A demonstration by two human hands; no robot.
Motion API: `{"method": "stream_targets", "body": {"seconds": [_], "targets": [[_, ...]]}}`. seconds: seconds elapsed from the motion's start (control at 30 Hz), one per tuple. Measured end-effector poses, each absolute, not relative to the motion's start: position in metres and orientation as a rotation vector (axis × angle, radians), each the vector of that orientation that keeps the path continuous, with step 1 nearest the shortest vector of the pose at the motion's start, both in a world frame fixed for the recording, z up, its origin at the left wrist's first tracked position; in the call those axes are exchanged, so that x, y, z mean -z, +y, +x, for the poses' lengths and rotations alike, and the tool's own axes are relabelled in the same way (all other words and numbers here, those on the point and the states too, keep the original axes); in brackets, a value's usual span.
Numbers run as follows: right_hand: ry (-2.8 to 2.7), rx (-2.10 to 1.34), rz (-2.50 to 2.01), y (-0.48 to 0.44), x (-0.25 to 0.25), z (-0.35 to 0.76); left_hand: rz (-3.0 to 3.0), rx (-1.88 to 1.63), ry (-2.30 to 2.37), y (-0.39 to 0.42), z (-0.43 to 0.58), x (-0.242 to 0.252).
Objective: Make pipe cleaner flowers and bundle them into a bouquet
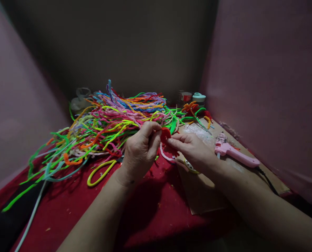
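Observation:
Between my two hands is a red pipe cleaner (165,134), bent into a small curl. My left hand (142,143) pinches its left side between thumb and forefinger. On the other side, the fingertips of my right hand (187,145) close on its lower right edge. A pale pink pipe cleaner (165,155) curves just beneath the hands. Behind my left hand spreads a big heap of many-coloured pipe cleaners (124,115). Yellow-handled scissors (100,173) lie left of my left wrist, their blades mostly hidden.
A pink glue gun (236,153) with a black cord rests on a brown board (205,196) at the right. Behind it are an orange and green pipe-cleaner piece (195,112) and a teal-lidded jar (199,98). Red cloth (93,213) covers the table; walls stand left, right and behind.

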State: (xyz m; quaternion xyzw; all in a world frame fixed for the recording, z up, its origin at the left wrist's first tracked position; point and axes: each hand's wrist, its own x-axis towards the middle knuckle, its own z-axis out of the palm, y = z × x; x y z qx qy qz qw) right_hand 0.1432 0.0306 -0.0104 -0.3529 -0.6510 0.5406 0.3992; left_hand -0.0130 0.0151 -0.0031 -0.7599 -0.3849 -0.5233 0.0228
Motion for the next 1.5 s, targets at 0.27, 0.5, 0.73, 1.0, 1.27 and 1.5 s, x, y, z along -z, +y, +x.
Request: {"method": "stream_targets", "body": {"seconds": [0.27,0.5,0.73,1.0,1.27,1.5], "targets": [[-1.160,-1.856,-0.754,0.033,0.013,0.142,-2.336,1.613,-1.228,0.012,-0.010,0.003],[-1.008,-1.802,-0.725,0.034,0.015,0.140,-2.327,1.609,-1.232,0.011,-0.008,0.004],[-1.067,-1.691,-0.769,0.032,0.014,0.141,-2.299,1.596,-1.232,0.009,-0.008,0.003],[-1.244,-1.500,-0.820,0.033,0.014,0.141,-2.308,1.570,-1.199,0.008,-0.007,0.002],[-1.280,-1.388,-0.884,0.030,0.008,0.139,-2.351,1.568,-1.220,0.007,-0.006,0.002],[-1.289,-1.311,-0.890,0.029,0.005,0.140,-2.339,1.595,-1.267,0.010,-0.008,0.007]]}}
